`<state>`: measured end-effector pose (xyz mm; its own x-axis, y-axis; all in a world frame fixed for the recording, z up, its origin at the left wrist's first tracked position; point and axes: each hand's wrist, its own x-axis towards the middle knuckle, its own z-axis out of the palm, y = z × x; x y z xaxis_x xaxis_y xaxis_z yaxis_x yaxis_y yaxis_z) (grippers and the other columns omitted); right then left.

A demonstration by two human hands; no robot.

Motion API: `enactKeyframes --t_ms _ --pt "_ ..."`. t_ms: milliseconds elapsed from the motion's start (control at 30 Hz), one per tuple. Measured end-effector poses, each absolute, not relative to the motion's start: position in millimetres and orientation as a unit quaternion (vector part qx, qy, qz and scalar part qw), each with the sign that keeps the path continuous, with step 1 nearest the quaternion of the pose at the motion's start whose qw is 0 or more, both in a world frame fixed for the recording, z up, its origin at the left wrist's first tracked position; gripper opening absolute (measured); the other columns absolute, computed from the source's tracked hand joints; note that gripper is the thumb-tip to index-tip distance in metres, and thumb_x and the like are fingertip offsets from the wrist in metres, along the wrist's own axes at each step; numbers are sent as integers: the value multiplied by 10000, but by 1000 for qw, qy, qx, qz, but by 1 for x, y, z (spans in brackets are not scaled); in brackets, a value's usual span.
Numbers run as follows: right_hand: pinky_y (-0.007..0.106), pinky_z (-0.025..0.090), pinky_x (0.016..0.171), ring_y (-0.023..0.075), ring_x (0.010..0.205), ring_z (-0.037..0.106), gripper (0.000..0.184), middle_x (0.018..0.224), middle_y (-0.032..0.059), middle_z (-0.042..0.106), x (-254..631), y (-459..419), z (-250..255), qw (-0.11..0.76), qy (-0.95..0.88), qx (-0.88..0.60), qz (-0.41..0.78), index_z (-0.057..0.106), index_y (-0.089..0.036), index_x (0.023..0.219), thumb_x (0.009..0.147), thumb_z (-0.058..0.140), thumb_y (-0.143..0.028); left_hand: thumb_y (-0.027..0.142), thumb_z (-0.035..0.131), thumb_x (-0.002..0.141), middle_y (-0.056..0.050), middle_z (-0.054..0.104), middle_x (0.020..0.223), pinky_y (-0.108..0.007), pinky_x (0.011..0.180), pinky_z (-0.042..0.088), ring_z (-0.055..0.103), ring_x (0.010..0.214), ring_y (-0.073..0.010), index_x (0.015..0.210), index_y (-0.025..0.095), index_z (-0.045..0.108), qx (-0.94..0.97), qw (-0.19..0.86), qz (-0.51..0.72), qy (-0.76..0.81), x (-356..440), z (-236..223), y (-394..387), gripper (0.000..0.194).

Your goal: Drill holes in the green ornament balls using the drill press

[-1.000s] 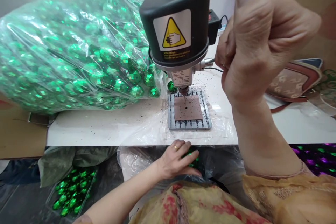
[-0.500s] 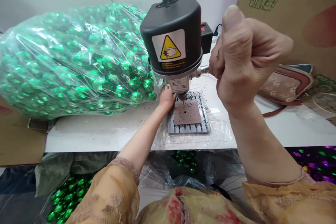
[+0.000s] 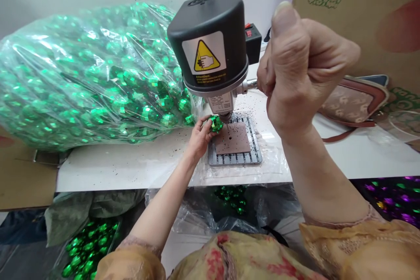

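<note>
Between the thumb and fingers of my left hand is a shiny green faceted ball. It is beside the drill bit, above the left back part of the brown pad. The pad has a small dark hole and lies on the slotted metal base of a bench drill press. My right hand is closed in a fist around the drill press's feed handle; most of the handle is hidden by the fingers.
A big clear bag of green balls fills the left of the white table. At the right are a handbag and a cardboard box. Below the table edge sit more green balls. Dark shavings are scattered around the base.
My left hand went from below the table edge to behind the base, and has come back toward the bit with a green ball. My right hand stays on the handle.
</note>
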<state>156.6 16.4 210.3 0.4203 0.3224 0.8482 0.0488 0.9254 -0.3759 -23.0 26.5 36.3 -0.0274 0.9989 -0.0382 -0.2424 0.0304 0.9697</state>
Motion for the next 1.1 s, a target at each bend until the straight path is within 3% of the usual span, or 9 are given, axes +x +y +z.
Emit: enactKeyframes --t_ms 233,367,533,733,900,1100 --pt "321 250 489 76 438 247 551 496 -42 278 156 19 205 810 -535 -226 83 293 -215 535 891 543 -553 468 893 643 23 696 852 -268 753 543 685 777 -125 1012 227 526 446 502 582 459 -8 30 12 573" --pt "323 190 484 61 423 214 575 474 -48 239 156 19 206 818 -531 -203 84 287 -203 529 866 550 -587 467 905 634 -3 712 899 -291 814 538 691 866 -149 990 218 540 489 480 567 457 -4 26 12 567" --pt "321 214 488 65 428 246 551 467 -44 304 155 16 209 829 -525 -167 98 321 -202 517 882 584 -520 498 891 652 -23 720 923 -332 848 555 703 903 -176 1008 209 544 505 460 559 470 -5 20 13 575" --pt "337 185 491 53 386 261 579 414 -54 340 155 15 212 832 -522 -167 84 325 -209 495 865 539 -600 478 862 711 -68 726 1083 -380 933 559 700 1038 -217 1086 214 569 547 462 536 447 -6 16 11 544" --pt "317 188 472 49 388 260 584 436 -54 301 157 15 211 821 -537 -182 74 310 -199 504 860 526 -608 464 870 703 -100 703 1189 -445 1026 527 672 1129 -264 1175 212 633 622 392 483 476 -6 16 3 584" --pt "325 208 463 45 386 261 574 426 -55 320 157 13 212 813 -542 -203 63 293 -202 506 889 543 -550 418 842 754 -109 676 1279 -433 1068 508 650 1191 -254 1215 215 589 647 402 479 436 -2 12 -3 565"
